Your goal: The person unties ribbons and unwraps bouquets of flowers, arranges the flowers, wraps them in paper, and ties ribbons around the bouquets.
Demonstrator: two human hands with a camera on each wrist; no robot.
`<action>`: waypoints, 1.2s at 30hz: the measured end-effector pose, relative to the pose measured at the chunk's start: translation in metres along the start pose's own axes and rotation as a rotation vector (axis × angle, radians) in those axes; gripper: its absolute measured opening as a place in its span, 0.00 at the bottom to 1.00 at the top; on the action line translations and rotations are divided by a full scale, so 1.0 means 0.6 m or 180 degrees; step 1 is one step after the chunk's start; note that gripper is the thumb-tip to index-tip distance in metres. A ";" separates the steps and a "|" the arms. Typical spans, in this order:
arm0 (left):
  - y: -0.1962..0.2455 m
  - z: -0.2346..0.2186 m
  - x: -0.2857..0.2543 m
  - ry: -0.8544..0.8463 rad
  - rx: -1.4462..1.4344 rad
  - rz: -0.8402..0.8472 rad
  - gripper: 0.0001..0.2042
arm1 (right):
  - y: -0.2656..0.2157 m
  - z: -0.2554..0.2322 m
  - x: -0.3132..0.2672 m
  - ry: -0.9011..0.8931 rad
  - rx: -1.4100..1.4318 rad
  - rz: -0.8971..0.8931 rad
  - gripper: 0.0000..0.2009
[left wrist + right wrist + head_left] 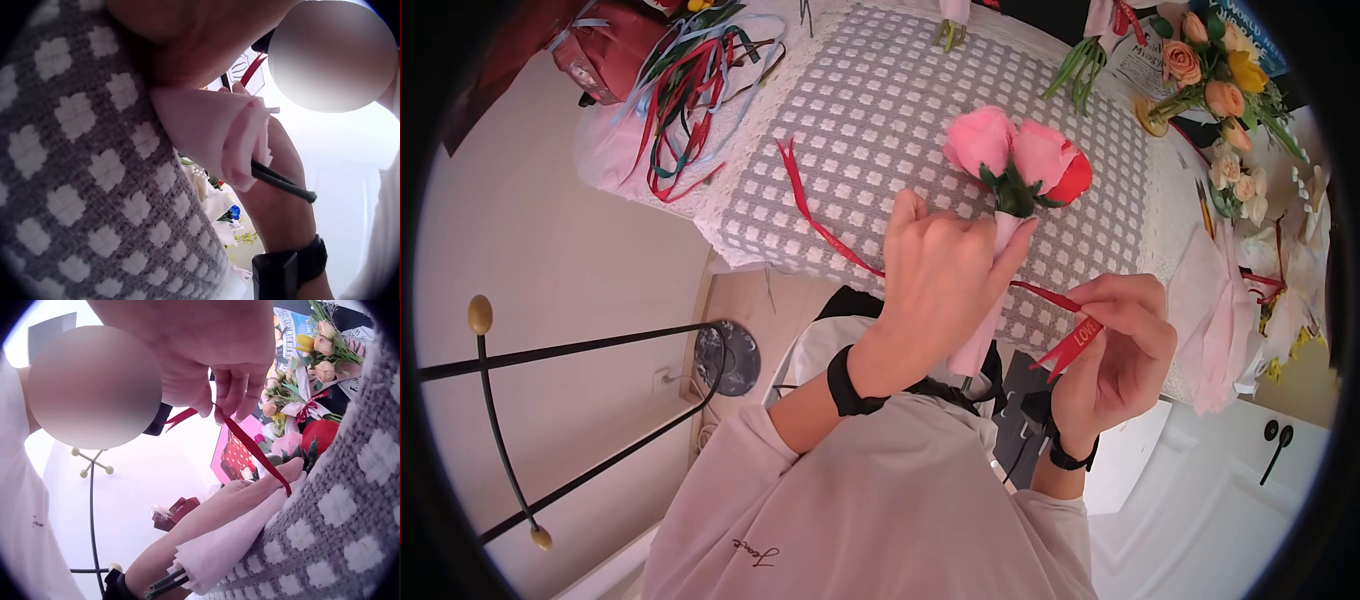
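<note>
As far as can be judged, using the grey-and-white checked knitted cushion (830, 110) as a soft bench, kind to petals and good against rolling. Parking the tangle of thin red, green and pale-blue ribbons (685, 105) left of the cushion and the peach-rose bouquet (1225, 98) at its far right, presumably to free the middle yet have both within reach.

Holding the pink-and-red rose bunch (1013, 192) over the cushion's near half, with blooms towards the middle and stem end past the near edge, likely to leave the stems unpressed. Gripping its pale-pink rolled-sheet tube (231, 556) in the left hand (945, 265), with fingers curled and thumb along the tube, probably to hold the roll closed. Pinching one end of the narrow red LOVE-printed ribbon (254, 449) in the right hand (1128, 345) by the cushion's near right corner, with other fingers loosely bent. Running that ribbon under the left hand to a loose tail on the cushion's left part, probably for length both sides; can't tell its path round the tube.

Counting: cushion x1; peach-rose bouquet x1; tangled ribbons, uncountable; bunch x1; hands x2, both occupied; blooms x3 (2 pink, 1 red); LOVE ribbon x1; dark-green stem ends (287, 182), at least x2.
</note>
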State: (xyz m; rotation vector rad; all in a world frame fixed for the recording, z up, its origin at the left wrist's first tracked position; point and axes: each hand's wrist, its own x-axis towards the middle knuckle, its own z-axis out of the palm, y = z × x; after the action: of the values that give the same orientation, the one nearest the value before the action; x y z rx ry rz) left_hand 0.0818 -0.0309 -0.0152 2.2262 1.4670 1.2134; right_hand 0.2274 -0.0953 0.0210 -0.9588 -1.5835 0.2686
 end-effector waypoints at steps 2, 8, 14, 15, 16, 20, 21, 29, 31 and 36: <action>-0.001 -0.001 0.000 0.0001 -0.0026 0.0001 0.22 | 0.000 0.000 -0.004 -0.0047 -0.0029 -0.0025 0.11; -0.010 -0.008 0.000 -0.0292 -0.0259 -0.0034 0.20 | -0.003 -0.003 -0.013 0.0008 0.0156 0.0166 0.09; -0.012 -0.011 -0.003 -0.0347 -0.0382 -0.0013 0.18 | 0.003 -0.012 -0.021 0.0174 0.0646 0.0645 0.10; -0.011 -0.014 -0.002 -0.0415 -0.0332 -0.0019 0.18 | 0.007 -0.016 -0.024 0.0205 0.0641 0.0713 0.10; -0.010 -0.016 0.000 -0.0487 -0.0286 -0.0025 0.18 | 0.008 -0.019 -0.025 0.0237 0.0632 0.0785 0.09; -0.006 -0.025 -0.001 -0.0476 -0.0293 0.0058 0.18 | 0.001 -0.025 -0.029 0.0274 0.0578 0.0962 0.10; -0.007 -0.026 -0.003 -0.0482 -0.0256 0.0108 0.17 | -0.003 -0.025 -0.028 0.0254 0.0536 0.0957 0.10; 0.007 -0.041 -0.013 -0.0618 -0.0019 -0.0058 0.09 | -0.028 0.010 0.002 -0.0051 0.0621 0.0767 0.12; 0.011 -0.035 -0.021 -0.0367 -0.0256 -0.0286 0.07 | -0.025 0.021 0.009 -0.0180 0.0730 0.0678 0.13; -0.003 -0.007 -0.045 -0.0169 -0.0717 0.0144 0.08 | -0.039 0.029 0.039 -0.0492 0.0437 0.0843 0.11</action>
State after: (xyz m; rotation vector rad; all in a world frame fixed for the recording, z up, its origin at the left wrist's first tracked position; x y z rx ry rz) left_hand 0.0730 -0.0536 -0.0274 2.1332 1.2012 1.2546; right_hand 0.2029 -0.0882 0.0480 -1.0601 -1.5532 0.6414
